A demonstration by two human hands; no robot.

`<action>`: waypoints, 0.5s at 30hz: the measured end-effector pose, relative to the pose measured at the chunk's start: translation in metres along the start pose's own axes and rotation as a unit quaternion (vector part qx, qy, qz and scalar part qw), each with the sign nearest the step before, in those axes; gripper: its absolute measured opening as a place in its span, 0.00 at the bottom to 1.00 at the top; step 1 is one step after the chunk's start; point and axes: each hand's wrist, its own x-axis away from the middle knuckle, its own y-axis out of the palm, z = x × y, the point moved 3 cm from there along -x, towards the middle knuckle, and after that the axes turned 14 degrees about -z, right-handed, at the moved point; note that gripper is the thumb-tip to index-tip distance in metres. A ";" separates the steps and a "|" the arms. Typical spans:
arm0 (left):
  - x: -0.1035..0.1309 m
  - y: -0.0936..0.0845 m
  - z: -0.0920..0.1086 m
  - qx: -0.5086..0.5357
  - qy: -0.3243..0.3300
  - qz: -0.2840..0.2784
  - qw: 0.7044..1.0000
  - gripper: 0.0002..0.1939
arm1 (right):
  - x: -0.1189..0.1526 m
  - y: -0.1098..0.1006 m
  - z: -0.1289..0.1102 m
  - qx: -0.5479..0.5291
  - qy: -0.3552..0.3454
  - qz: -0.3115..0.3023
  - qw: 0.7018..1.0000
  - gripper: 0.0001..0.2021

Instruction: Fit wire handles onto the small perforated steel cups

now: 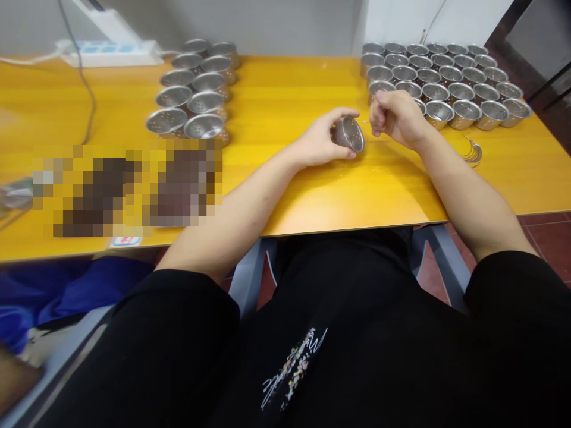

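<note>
My left hand (322, 139) is wrapped round a small perforated metal cup (349, 134), tilted so that its mouth faces right. A thin bright line shows across the cup's mouth; I cannot tell whether it is a wire. Just right of the cup, apart from it, my right hand (395, 114) is closed with curled fingers. A tiny thin sliver shows near its fingertips, but what it grips, if anything, is hidden. Behind and beside this hand stand rows of similar cups (467, 112). Several thin curved wires (473, 152) lie on the table to its right.
Two columns of metal cups (166, 120) stand on the yellow table (285, 83) at the left. A white power strip (116, 53) and a grey cable (87, 83) lie at the back left. Blurred dark rectangular items (178, 190) lie front left.
</note>
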 end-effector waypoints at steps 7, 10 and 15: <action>-0.003 0.000 -0.006 0.033 0.007 0.008 0.999 0.53 | 0.001 0.001 0.000 0.024 0.062 0.050 0.997 0.40; -0.004 0.000 -0.006 0.042 0.008 0.002 0.999 0.54 | 0.000 0.001 0.001 0.024 0.036 0.030 0.999 0.38; -0.004 -0.001 -0.006 0.039 0.008 -0.004 0.999 0.56 | 0.000 0.000 0.004 0.041 0.032 0.015 0.999 0.37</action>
